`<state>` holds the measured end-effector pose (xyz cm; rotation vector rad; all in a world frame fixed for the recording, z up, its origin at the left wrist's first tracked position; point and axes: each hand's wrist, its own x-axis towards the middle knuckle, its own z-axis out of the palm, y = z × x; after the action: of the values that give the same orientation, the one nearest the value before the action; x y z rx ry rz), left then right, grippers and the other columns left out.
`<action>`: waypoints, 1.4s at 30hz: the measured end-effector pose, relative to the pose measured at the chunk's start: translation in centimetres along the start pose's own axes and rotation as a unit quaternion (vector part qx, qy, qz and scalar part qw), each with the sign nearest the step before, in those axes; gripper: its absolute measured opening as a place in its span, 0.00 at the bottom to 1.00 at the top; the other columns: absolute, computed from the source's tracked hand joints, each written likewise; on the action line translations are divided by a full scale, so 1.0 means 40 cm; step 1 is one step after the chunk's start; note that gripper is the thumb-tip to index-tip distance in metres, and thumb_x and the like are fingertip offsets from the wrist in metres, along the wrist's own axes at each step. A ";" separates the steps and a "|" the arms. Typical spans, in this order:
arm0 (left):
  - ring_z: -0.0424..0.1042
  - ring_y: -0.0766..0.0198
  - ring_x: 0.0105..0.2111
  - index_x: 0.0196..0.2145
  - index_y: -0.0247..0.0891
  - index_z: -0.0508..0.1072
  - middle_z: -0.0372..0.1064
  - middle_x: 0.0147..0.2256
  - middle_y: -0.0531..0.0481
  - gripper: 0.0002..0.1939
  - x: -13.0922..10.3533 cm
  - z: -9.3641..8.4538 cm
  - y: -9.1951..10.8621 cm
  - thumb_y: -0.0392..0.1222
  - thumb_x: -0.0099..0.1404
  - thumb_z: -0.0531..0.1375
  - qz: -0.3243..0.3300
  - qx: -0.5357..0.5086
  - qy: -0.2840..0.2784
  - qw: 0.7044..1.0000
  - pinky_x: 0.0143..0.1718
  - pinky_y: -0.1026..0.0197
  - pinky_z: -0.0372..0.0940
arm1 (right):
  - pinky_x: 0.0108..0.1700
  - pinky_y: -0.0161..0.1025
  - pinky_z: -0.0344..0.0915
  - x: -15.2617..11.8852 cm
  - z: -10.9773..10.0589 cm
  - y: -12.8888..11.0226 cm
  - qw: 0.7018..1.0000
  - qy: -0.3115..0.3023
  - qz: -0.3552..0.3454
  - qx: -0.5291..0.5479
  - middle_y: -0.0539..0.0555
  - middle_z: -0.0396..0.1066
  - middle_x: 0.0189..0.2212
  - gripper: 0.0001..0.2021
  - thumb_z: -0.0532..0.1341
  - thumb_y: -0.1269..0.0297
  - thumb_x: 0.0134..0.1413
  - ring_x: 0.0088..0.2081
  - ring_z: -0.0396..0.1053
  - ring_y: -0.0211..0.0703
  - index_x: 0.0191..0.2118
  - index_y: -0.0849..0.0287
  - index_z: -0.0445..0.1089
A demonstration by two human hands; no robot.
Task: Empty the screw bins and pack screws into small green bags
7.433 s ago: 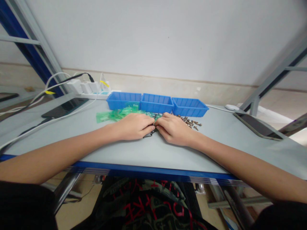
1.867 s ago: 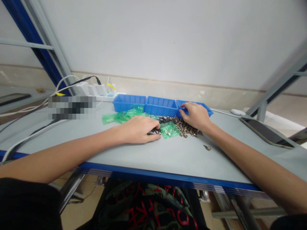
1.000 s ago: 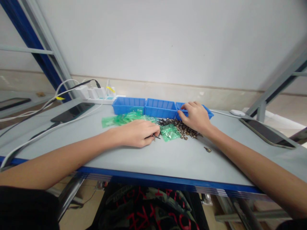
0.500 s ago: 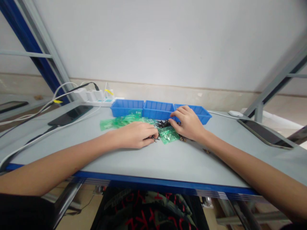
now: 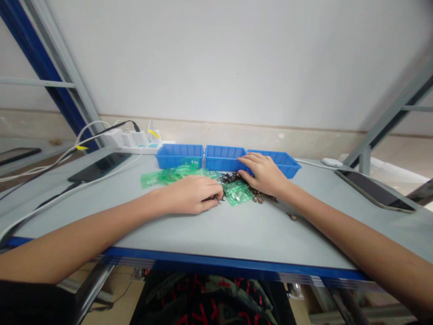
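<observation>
My left hand (image 5: 198, 194) rests on the grey table with its fingers curled round small dark metal pieces (image 5: 219, 201). My right hand (image 5: 262, 171) is over a pile of dark screws (image 5: 230, 177), in front of the right blue bin (image 5: 286, 163), its thumb and fingers apart. Between the hands lies a green plastic bag (image 5: 238, 194) with small parts in it. More green bags (image 5: 172, 174) are heaped behind my left hand. Brass-coloured pieces (image 5: 259, 198) lie below my right hand, partly under it.
Two further blue bins, left (image 5: 179, 161) and middle (image 5: 225, 163), stand along the back. A power strip (image 5: 145, 149) with plugs and cables is at the back left. Phones lie left (image 5: 99, 167) and right (image 5: 375, 189). A few brass pieces (image 5: 292, 217) sit near my right forearm.
My right hand has shifted slightly, and more of the dark and brass-coloured pieces show beneath it. My left hand has hardly moved; the whole view has shifted a little.
</observation>
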<state>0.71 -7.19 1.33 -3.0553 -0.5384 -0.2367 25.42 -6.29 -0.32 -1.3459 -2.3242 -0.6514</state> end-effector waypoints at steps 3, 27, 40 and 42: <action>0.67 0.63 0.34 0.36 0.39 0.67 0.68 0.34 0.51 0.05 0.000 0.001 -0.001 0.40 0.65 0.52 0.003 0.001 0.003 1.000 0.36 0.61 0.57 | 0.49 0.50 0.60 0.001 0.004 0.011 0.999 0.009 -0.014 0.031 0.63 0.67 0.48 0.18 0.54 0.61 0.58 0.51 0.62 0.54 0.51 0.65 0.65; 0.64 0.54 0.50 0.51 0.31 0.65 0.65 0.50 0.40 0.24 0.056 -0.003 -0.224 0.49 0.62 0.51 -0.165 0.045 0.117 0.978 0.52 0.53 0.58 | 0.53 0.51 0.60 0.020 0.041 0.043 0.995 0.010 0.087 0.046 0.68 0.64 0.50 0.28 0.55 0.51 0.54 0.51 0.63 0.58 0.53 0.70 0.63; 0.69 0.55 0.44 0.49 0.34 0.67 0.68 0.48 0.43 0.22 0.038 -0.008 -0.231 0.47 0.60 0.53 -0.167 0.034 0.114 0.979 0.48 0.55 0.61 | 0.55 0.49 0.60 0.012 0.028 0.058 0.998 -0.015 0.016 0.058 0.66 0.62 0.54 0.26 0.55 0.55 0.55 0.54 0.62 0.55 0.53 0.70 0.66; 0.69 0.55 0.45 0.50 0.33 0.67 0.68 0.49 0.43 0.22 0.037 -0.007 -0.229 0.47 0.60 0.53 -0.165 0.036 0.111 0.979 0.49 0.55 0.61 | 0.56 0.49 0.60 0.013 0.025 0.059 0.998 -0.020 0.010 0.059 0.67 0.63 0.53 0.26 0.55 0.55 0.55 0.55 0.62 0.55 0.53 0.71 0.65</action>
<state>-1.11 1.92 1.89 -2.8016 -1.0089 -0.5446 27.14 -4.32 -0.40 -1.3390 -2.3373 -0.4785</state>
